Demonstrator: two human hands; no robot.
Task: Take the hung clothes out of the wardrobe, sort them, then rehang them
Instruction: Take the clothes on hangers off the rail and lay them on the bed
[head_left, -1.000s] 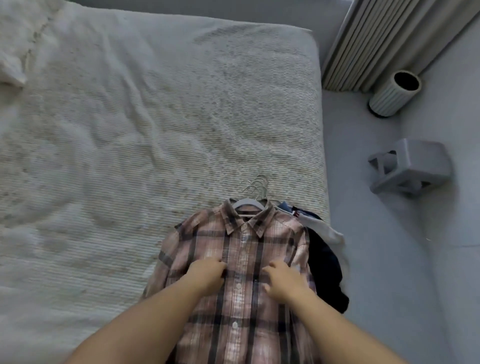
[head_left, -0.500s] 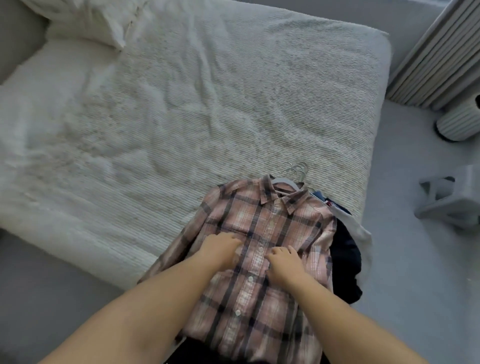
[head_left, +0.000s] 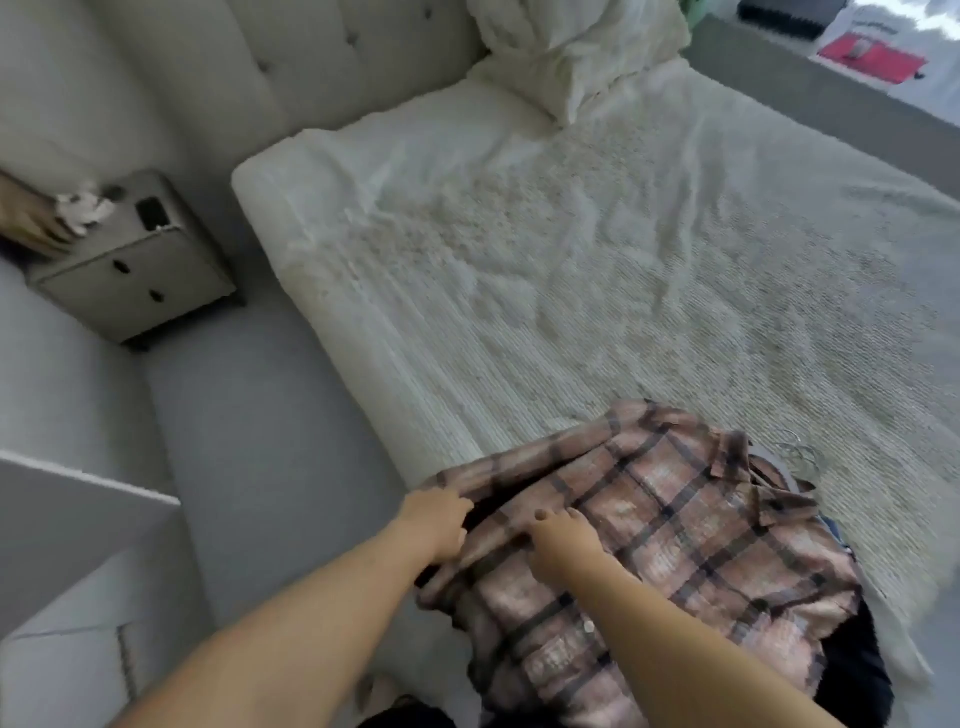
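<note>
Under the plaid shirt (head_left: 675, 525), dark clothes (head_left: 857, 670) mostly hidden; both hands grip it

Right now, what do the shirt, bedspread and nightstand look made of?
Shirt: soft woven fabric, likely cotton or flannel; pink-and-dark plaid, matte, drapes and folds where both hands hold it.
Bedspread: cream textile with a ribbed, nubby weave; wrinkles show it is soft.
Nightstand: rigid grey panels, matte; painted wood or laminate, cannot tell which.

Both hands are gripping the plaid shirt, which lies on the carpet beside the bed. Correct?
Not quite. Left hand and right hand do grip the plaid shirt, but the head view shows it lying on the bed, at its corner.
</note>
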